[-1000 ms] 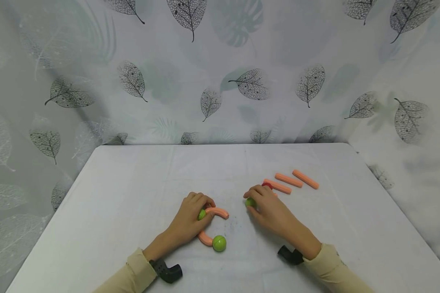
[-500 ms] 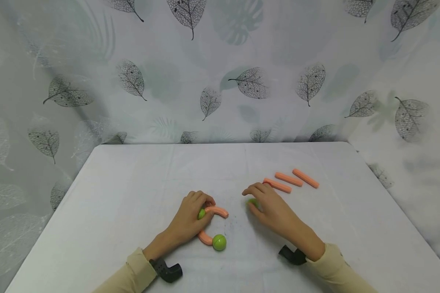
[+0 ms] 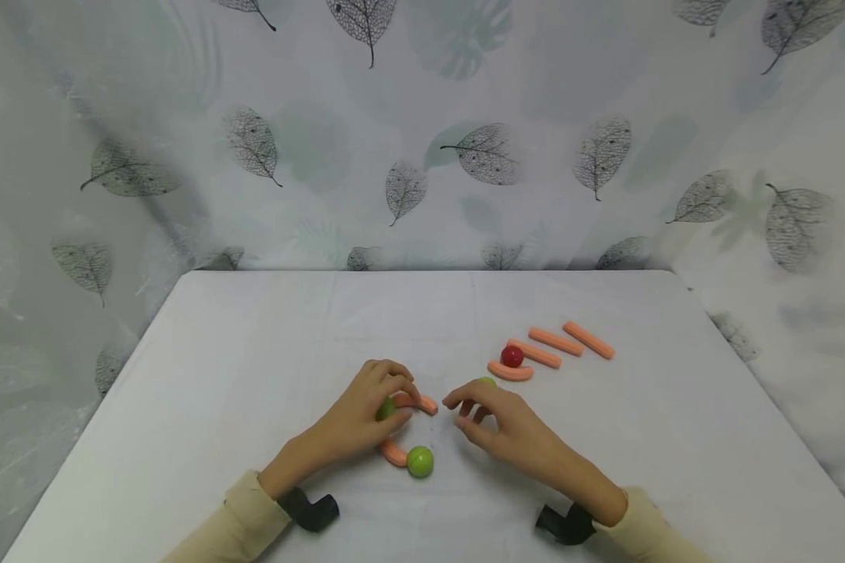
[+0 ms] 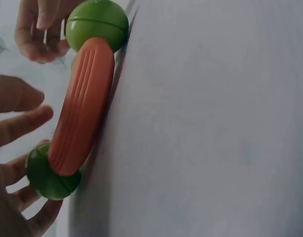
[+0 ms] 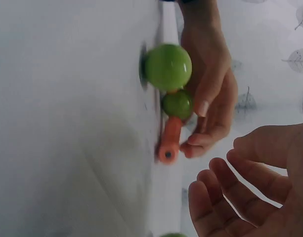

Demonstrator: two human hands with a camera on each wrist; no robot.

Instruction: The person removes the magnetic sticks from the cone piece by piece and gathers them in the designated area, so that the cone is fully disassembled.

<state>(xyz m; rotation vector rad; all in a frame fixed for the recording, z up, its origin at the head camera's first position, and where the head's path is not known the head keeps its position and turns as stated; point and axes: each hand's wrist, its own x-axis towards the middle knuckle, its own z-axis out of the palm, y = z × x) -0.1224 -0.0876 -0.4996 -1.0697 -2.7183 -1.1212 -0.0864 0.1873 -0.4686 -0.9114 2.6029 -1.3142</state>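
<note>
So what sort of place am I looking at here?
Probably a small indoor corner set up for tabletop work. A white table has leaf-printed sheeting beyond its far edge and both sides, and orange rods and green balls lie on top.

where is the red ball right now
In the head view, the red ball is right of centre, just beyond the curved orange stick that lies past the right hand.
</note>
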